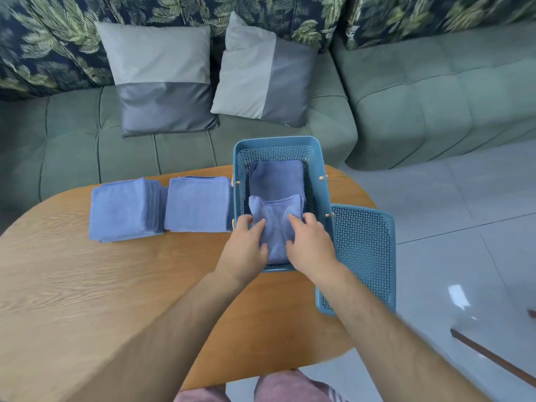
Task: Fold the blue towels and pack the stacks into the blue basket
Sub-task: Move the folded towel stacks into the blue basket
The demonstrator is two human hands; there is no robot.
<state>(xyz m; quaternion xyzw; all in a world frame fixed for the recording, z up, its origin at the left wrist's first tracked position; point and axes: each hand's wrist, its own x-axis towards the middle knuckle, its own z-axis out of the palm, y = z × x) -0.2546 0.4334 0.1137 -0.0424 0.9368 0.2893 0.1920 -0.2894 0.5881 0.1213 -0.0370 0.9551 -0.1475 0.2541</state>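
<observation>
Far to my left, the left stack [124, 208] of folded blue towels is sitting on the wooden table [87, 285], its layers fanning out a little on the right side. Just beside it, the second stack [198, 204] is lying squarer, its right edge almost touching the wall of the blue basket [275, 142]. Neither is packed yet, so I am judging them as the work that is left.

My left hand [246, 245] is reaching over the near left corner of the basket. Its fingers are curling round the left side of the near stack [275, 227], with the thumb pressing on top. That bundle is going down into the near half of the basket, its upper towel bunching slightly in the middle. Behind it, the far stack [275, 181] is lying flat in the far half, so that part is looking done.

My right hand [307, 245] is mirroring the left, gripping the right side of the same bundle, fingers tucked over its edge by the basket wall. To the right, the perforated blue lid [365, 250] is lying flat, hanging partly over the table's edge.

I am seeing no loose, unfolded towels, so folding is looking finished. I am guessing packing is about halfway: two stacks in or going in, two waiting. Whether they can all fit, I cannot tell.
</observation>
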